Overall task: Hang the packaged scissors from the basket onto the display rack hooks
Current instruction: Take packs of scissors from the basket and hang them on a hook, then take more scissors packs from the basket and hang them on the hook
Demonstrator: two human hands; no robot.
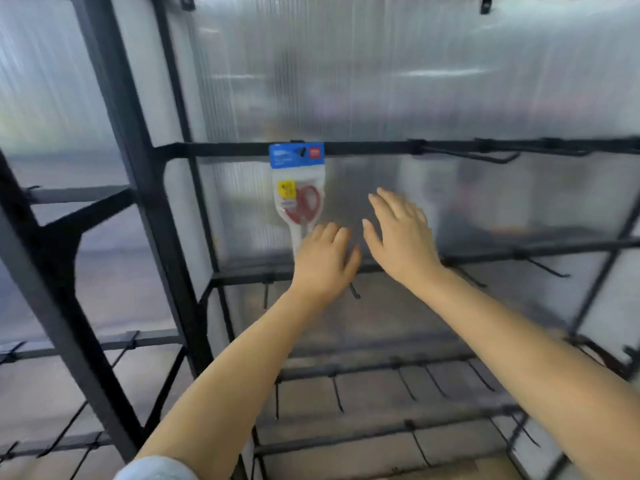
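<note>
A pack of red-handled scissors with a blue header card and a yellow sticker hangs from a hook on the black crossbar of the display rack. My left hand covers the pack's lower tip, its fingers curled there; whether they grip the pack is hidden. My right hand is raised just right of the pack, fingers spread and straight, holding nothing. The basket is out of view.
Bare black hooks stick out of the same bar to the right. Lower bars carry more bare hooks. Frosted ribbed panels back the rack. A black frame post stands to the left.
</note>
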